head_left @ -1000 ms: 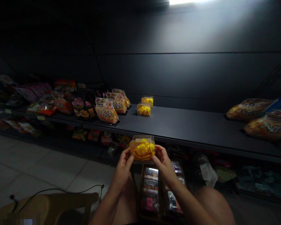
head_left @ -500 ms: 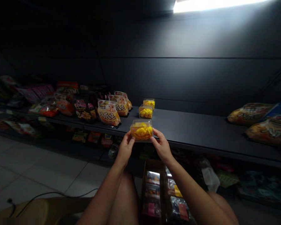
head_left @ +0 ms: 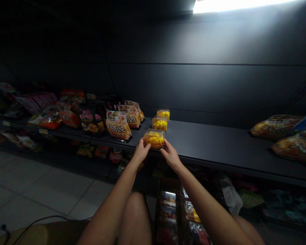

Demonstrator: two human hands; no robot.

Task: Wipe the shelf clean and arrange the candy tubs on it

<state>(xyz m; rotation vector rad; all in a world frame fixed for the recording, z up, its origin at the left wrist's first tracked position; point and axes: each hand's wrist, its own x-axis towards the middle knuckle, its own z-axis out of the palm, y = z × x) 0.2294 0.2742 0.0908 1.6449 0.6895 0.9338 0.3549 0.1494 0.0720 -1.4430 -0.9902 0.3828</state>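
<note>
A clear plastic box of yellow-wrapped snacks (head_left: 154,139) is at the front edge of the dark shelf (head_left: 206,143). My left hand (head_left: 141,150) grips its left side, thumb at the front. On its right side my right hand (head_left: 170,153) closes with thumb and fingers. Behind it two similar boxes stand in a line, a middle box (head_left: 159,124) and a back box (head_left: 163,114). Whether the held box rests fully on the shelf I cannot tell.
Upright snack bags (head_left: 117,125) stand left of the boxes, with more packets farther left. Other bags (head_left: 293,144) lie at the right end. Below, between my knees, a carton (head_left: 158,207) holds several clear packs. A black cable (head_left: 48,217) crosses the floor.
The held box has moved forward, away from me, onto the front of the shelf and closer to the middle box. Both hands have moved with it.
</note>
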